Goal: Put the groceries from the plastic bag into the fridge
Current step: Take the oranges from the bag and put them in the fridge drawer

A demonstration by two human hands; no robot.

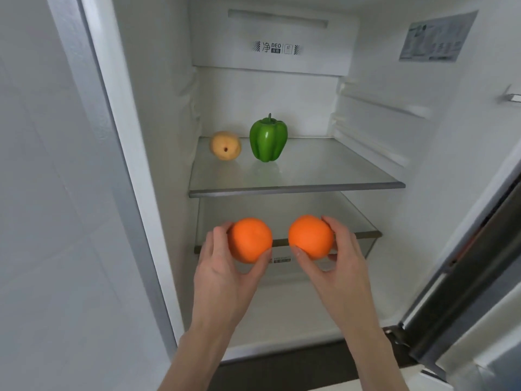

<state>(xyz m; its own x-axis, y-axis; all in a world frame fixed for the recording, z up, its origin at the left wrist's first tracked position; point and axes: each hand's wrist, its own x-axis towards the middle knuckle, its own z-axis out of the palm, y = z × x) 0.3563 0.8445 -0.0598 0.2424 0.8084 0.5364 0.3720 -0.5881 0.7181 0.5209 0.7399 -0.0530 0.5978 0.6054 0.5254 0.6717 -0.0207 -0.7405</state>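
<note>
Orange and round, the two fruits we carry sit one in each hand in front of the open fridge (158,136), level with the lower shelf's front edge and not yet set down: the left orange (250,239) is cupped in our left hand (222,266), the right orange (310,237) in our right hand (342,258), fingers and thumb curled round each from the outer side. We judge them firm, fairly light and dry-skinned, so a loose wrap round the widest part is enough; squeezing gains nothing. Their roundness is the real concern, since on smooth glass they are likely to roll, so each should be lowered until it rests before the fingers let go. On the upper glass shelf (324,173) a green pepper (267,139) stands upright, a yellowish pear (225,145) lies just beside it, and bare glass remains to their right. We cannot see the plastic bag.
</note>
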